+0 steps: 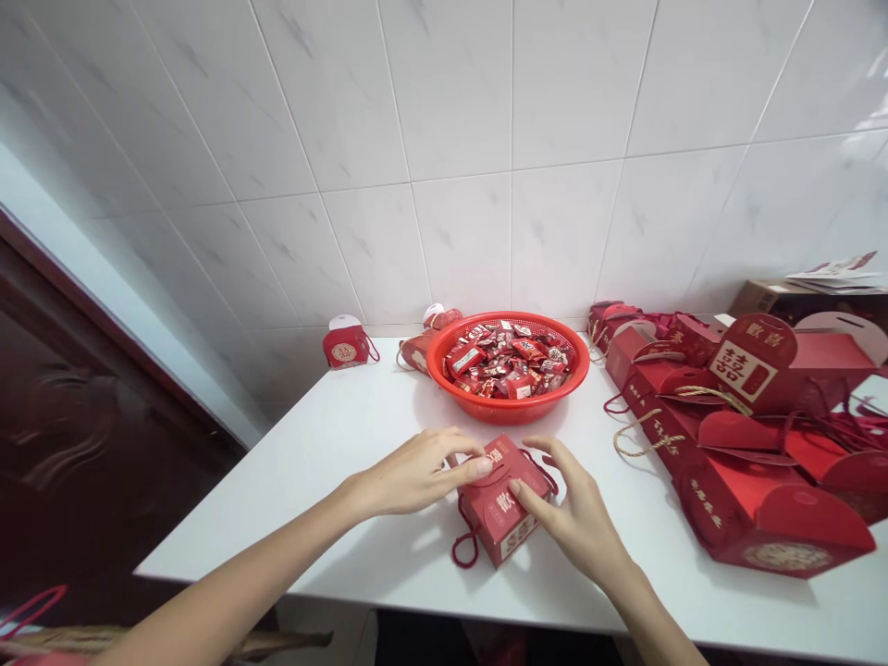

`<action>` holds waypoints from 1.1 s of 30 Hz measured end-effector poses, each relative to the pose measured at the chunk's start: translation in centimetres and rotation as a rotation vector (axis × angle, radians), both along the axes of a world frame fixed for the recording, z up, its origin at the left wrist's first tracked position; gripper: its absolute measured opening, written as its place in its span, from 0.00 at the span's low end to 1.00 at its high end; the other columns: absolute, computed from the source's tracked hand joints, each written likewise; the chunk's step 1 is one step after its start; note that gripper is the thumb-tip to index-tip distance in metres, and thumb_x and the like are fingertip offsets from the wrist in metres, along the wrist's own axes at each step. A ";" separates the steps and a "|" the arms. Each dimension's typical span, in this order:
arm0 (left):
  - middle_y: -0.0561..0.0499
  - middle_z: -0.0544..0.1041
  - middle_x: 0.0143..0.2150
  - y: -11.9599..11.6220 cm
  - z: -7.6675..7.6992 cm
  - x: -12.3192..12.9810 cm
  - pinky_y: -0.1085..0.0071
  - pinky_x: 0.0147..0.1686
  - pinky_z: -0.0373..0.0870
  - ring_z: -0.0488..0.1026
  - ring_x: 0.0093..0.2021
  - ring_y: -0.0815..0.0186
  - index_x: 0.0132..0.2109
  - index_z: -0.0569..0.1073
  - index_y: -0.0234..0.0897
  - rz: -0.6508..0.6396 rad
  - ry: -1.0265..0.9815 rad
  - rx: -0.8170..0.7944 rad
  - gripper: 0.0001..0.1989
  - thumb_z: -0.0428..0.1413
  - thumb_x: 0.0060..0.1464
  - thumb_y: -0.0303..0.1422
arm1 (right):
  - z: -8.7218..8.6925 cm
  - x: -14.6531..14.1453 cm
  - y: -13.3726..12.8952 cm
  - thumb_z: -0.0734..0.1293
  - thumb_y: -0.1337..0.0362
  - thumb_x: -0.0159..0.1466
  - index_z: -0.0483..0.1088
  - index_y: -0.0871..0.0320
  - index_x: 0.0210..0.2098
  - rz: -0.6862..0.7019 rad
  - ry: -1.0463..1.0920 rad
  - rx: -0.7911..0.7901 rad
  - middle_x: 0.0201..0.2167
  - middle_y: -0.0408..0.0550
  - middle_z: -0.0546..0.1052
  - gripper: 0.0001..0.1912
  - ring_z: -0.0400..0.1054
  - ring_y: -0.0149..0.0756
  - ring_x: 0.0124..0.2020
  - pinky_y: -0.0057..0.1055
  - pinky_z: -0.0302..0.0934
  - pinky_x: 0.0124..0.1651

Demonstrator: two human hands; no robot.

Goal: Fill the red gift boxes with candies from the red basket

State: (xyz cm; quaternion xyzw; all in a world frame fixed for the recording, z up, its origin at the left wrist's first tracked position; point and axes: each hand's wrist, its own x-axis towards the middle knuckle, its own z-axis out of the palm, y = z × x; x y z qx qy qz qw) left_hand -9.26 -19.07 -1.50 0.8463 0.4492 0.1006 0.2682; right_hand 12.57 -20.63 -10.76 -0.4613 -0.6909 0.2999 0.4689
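A small red gift box (487,516) with gold lettering and dark red cord handles stands near the front of the white table. From the left, my left hand (434,470) reaches over its top, thumb and bent fingers at the slot where the lid flaps meet. My right hand (574,507) grips the box from the other side, with its thumb pressed on the top and its fingers at the right edge. Just behind the box is a red plastic basket (510,410) full of wrapped candies (513,359).
Several red gift boxes (770,518), many with flaps up, crowd the table's right side. One small box (345,344) stands at the back left corner, and another (418,351) lies partly behind the basket. A tiled wall (462,240) borders the white table (333,444).
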 end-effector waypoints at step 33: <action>0.45 0.72 0.54 -0.2 2.0 2.6 0.67 0.35 0.74 0.72 0.32 0.69 0.48 0.75 0.37 0.163 -0.518 -0.238 0.15 0.60 0.54 0.37 | 5.5 0.9 -1.0 0.74 0.58 0.60 0.75 0.53 0.36 0.142 0.145 0.116 0.46 0.51 0.77 0.08 0.70 0.47 0.54 0.40 0.65 0.55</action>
